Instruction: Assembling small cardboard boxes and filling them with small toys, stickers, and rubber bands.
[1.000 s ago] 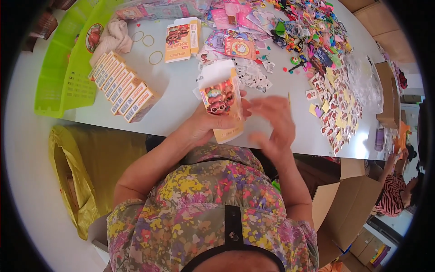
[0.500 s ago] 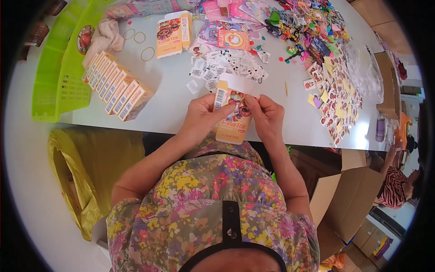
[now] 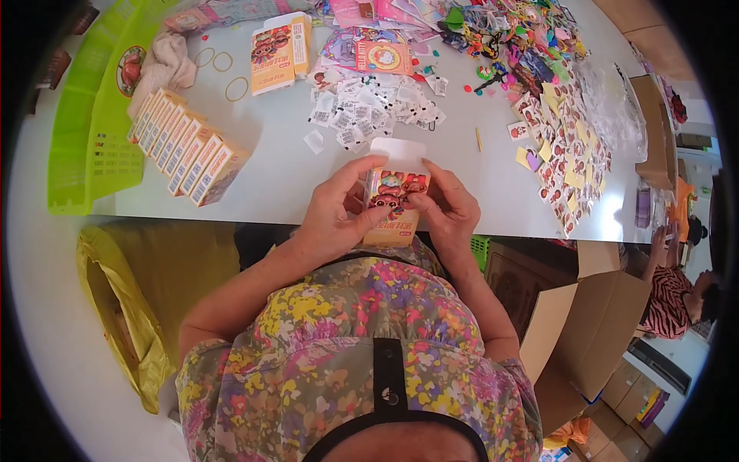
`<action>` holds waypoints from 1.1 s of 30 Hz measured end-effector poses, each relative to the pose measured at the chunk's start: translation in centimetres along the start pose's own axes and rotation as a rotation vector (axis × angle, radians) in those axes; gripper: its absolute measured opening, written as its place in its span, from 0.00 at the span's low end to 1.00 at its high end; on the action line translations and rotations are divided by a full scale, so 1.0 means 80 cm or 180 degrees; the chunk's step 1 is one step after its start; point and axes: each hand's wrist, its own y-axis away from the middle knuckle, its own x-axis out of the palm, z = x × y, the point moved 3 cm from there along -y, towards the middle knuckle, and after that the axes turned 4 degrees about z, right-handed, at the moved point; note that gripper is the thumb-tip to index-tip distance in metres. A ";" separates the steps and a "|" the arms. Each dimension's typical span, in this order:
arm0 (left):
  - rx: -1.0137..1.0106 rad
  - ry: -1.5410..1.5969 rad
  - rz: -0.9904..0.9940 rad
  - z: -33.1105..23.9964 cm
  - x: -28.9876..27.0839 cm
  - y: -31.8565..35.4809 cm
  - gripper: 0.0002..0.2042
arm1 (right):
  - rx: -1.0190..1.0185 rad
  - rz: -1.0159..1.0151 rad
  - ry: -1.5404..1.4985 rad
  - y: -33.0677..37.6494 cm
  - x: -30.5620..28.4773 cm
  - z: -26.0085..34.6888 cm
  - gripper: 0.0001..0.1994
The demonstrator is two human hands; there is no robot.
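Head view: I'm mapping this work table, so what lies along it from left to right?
Green basket → row of small boxes → small carton held in both hands → sticker sheets → brown cardboard box.

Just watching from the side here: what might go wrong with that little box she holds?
The box is held over the table edge, its white flap open; contents might drop out. The left hand and right hand pinch thin card, which may crease.
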 end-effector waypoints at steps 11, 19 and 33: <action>0.0431 0.0280 -0.0657 0.005 -0.002 -0.030 0.05 | 0.0883 0.0411 0.0263 -0.028 -0.012 0.008 0.06; -0.0233 0.0504 -0.0203 -0.011 -0.016 -0.046 0.07 | 0.1256 0.1236 -0.0303 -0.047 -0.034 0.006 0.06; 0.0222 0.0047 0.0384 -0.027 -0.014 -0.026 0.05 | 0.1256 0.1388 -0.0074 -0.023 -0.031 0.043 0.08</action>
